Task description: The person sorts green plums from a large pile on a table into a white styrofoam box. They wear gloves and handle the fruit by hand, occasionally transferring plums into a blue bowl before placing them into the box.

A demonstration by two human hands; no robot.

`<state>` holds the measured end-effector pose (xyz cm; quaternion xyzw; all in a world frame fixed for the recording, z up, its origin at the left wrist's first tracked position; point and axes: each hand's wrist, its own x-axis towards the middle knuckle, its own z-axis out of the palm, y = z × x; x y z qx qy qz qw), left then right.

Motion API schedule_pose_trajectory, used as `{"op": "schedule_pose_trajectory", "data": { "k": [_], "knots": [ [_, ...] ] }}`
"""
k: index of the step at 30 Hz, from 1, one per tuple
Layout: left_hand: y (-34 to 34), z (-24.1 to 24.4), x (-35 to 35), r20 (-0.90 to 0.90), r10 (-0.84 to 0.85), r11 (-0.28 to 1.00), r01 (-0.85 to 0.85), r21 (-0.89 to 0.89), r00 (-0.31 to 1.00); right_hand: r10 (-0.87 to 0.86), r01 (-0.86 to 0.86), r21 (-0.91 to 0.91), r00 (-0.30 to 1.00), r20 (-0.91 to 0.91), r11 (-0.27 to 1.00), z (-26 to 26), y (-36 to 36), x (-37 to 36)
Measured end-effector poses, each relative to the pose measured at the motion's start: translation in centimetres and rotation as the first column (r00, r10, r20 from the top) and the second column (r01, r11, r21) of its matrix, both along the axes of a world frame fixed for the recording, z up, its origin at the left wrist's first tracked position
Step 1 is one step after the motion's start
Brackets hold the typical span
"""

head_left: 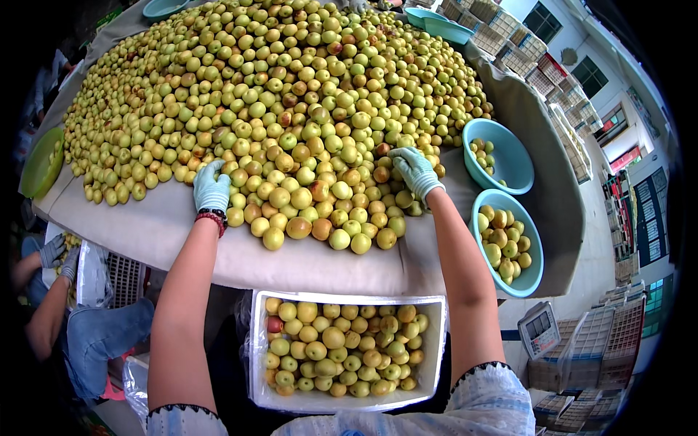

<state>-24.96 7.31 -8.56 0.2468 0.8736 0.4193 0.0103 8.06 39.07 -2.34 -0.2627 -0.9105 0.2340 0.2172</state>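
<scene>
A large heap of small yellow-green fruits (305,109), which look like jujubes, spreads over a cloth-covered table (338,267). My left hand (211,188), in a pale knit glove, rests against the heap's near edge, thumb apart from the fingers, with no fruit visibly gripped. On the heap's right side, my right hand (415,170), gloved alike, has its fingers bent down among the fruits; its palm side is hidden. Below the table edge, between my forearms, a white foam box (349,404) holds many similar fruits (332,338), one of them red.
Two blue basins (521,163) (537,256) with fruits stand at the table's right. A green basin (41,166) is at the left edge. A co-worker's gloved hands (53,250) work at lower left. A digital scale display (539,329) and stacked crates (594,343) are at right.
</scene>
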Motion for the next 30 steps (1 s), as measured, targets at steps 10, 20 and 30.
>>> {"op": "schedule_pose_trajectory", "data": {
  "k": [10,20,30],
  "knots": [
    [-0.4,-0.4,-0.5,-0.053,-0.008,0.999,0.005,-0.051,0.999,0.511,-0.529,0.18,0.848,0.138,0.829,0.9,-12.7,-7.9],
    [-0.2,-0.2,0.1,-0.003,0.0,1.0,0.0,-0.009,1.0,0.187,-0.199,0.095,0.975,0.124,0.975,-0.3,-2.7,-4.5],
    [0.0,0.1,0.1,-0.016,-0.002,1.0,0.002,-0.008,1.0,0.042,-0.055,0.296,0.998,0.05,0.954,0.1,-3.3,0.5]
  ]
}}
